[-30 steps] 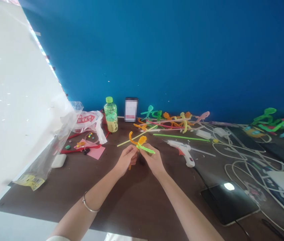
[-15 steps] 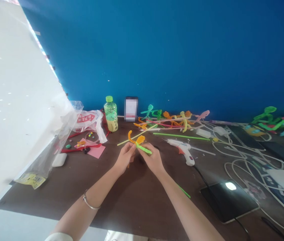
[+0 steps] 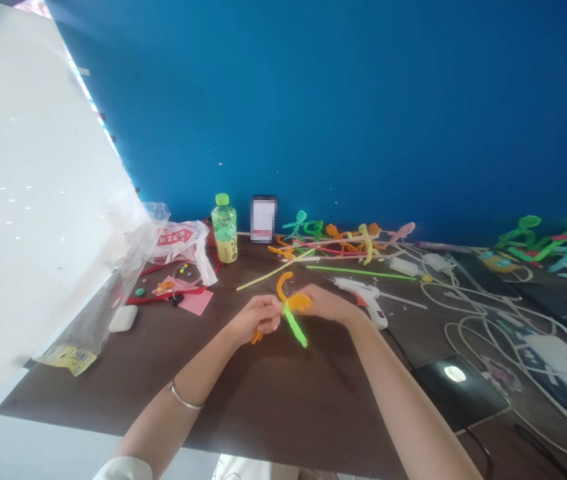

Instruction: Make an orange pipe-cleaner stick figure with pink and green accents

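Between my hands is a pipe-cleaner figure [image 3: 299, 302], orange with a bright green pipe cleaner [image 3: 295, 327] hanging down from its middle. My left hand [image 3: 258, 319] is closed around the orange body, and orange ends stick out below the fingers. From the other side my right hand [image 3: 324, 303] reaches in behind the orange rounded head; its fingertips are mostly hidden there. An orange arm of the figure curls upward between both hands.
Behind lie several finished pipe-cleaner figures [image 3: 363, 240]. A white glue gun [image 3: 363, 293] rests to the right, near a black tablet [image 3: 458, 390] and tangled white cables [image 3: 493, 333]. At left are a green-capped bottle [image 3: 224, 230], plastic bag [image 3: 183, 243] and white case [image 3: 123, 319].
My right hand has shifted right and turned, now behind the orange head. The green pipe cleaner swung from pointing right to hanging downward. My left hand stays closed on the figure.
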`<state>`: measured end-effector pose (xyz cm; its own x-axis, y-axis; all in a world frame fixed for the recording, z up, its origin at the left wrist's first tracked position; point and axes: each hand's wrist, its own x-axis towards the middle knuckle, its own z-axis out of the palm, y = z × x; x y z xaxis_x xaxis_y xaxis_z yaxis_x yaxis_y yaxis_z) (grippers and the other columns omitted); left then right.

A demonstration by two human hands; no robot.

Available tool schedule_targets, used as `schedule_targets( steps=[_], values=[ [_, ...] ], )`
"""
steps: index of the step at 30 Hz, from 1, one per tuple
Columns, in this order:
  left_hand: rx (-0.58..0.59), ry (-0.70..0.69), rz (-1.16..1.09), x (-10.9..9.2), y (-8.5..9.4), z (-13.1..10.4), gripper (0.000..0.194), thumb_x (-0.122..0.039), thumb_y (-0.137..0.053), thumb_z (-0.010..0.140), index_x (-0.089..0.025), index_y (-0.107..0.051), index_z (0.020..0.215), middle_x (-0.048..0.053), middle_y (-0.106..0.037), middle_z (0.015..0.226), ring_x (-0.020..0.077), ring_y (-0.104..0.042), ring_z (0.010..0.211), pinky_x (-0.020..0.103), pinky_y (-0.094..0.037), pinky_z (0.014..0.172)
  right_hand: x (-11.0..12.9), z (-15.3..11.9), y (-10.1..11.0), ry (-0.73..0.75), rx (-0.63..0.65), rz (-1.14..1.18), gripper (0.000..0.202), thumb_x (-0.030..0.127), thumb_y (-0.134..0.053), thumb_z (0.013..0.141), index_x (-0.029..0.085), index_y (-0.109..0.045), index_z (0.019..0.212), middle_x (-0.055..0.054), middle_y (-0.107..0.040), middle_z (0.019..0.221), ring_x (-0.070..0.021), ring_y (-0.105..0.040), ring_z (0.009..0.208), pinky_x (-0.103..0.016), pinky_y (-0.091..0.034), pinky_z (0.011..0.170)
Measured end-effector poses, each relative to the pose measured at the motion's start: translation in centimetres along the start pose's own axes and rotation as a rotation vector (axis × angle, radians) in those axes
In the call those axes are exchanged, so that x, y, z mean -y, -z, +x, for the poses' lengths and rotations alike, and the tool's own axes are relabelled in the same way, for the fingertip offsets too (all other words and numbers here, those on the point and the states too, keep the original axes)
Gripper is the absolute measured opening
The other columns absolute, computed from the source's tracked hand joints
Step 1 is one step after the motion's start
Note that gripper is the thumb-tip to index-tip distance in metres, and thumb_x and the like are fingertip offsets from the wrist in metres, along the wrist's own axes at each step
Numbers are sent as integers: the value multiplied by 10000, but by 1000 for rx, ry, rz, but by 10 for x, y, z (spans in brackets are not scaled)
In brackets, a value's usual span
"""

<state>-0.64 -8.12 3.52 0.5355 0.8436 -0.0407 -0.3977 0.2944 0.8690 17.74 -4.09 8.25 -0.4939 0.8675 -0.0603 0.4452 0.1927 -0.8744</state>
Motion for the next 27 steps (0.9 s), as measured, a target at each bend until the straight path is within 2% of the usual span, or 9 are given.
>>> schedule_targets(
  steps=[2,5,9,13,16,18,21,24,27],
  values=[
    [61,66,113,-4,-5,-5,281,-367,-627,691,-139,-481,619,-17,-541,436,8,-246,271,172,-136,319,6,10,10,-13,291,-96,143,309,-661,557,168,-677,578,17,-617,559,-110,-488,497,-218,-344,479],
    [80,133,314,-9,-14,-9,310,-412,-633,669,-145,-490,602,2,-580,485,23,-303,290,176,-175,317,20,29,25,-13,499,-299,153,312,-652,566,178,-697,623,8,-651,605,-111,-512,523,-209,-339,479],
    [-29,169,566,-8,-22,-10,355,-486,-612,653,-158,-491,590,-2,-576,473,42,-334,295,186,-214,316,46,55,31,-67,638,-498,172,292,-736,430,178,-683,547,7,-646,562,-104,-505,495,-208,-324,459],
    [-69,120,655,0,-21,-8,343,-482,-570,687,-158,-516,589,-1,-579,473,51,-352,295,191,-249,325,71,74,18,-154,688,-571,211,260,-773,315,181,-641,460,30,-587,441,-97,-483,436,-217,-321,448],
    [-143,60,718,7,-18,-6,301,-434,-550,711,-154,-538,598,9,-591,476,68,-399,320,195,-285,354,88,73,0,-133,490,-658,209,284,-747,389,202,-557,357,56,-482,339,-96,-449,380,-236,-317,450],
    [-266,-12,710,9,-15,-3,275,-398,-527,728,-152,-538,605,14,-598,486,76,-416,335,201,-304,376,98,61,-12,-63,377,-841,239,211,-724,459,194,-519,338,33,-472,343,-123,-481,404,-256,-319,475],
    [-430,-91,567,8,-13,3,232,-340,-517,733,-150,-509,601,11,-593,504,67,-404,335,206,-305,389,109,30,-30,168,209,-1159,148,72,-675,500,169,-574,454,-33,-561,472,-180,-551,522,-274,-316,514],
    [-535,-155,312,6,-12,8,188,-295,-554,705,-153,-477,608,-23,-530,463,72,-433,372,206,-327,424,103,0,-43,264,36,-1240,94,65,-629,591,153,-626,625,-88,-623,684,-194,-580,623,-264,-301,497],
    [-540,-175,67,5,-11,9,203,-299,-592,682,-146,-476,618,-36,-487,442,75,-447,408,207,-333,450,80,-20,-49,268,-80,-1282,172,12,-565,633,151,-624,714,-84,-612,748,-180,-577,651,-263,-299,489]
  ],
)
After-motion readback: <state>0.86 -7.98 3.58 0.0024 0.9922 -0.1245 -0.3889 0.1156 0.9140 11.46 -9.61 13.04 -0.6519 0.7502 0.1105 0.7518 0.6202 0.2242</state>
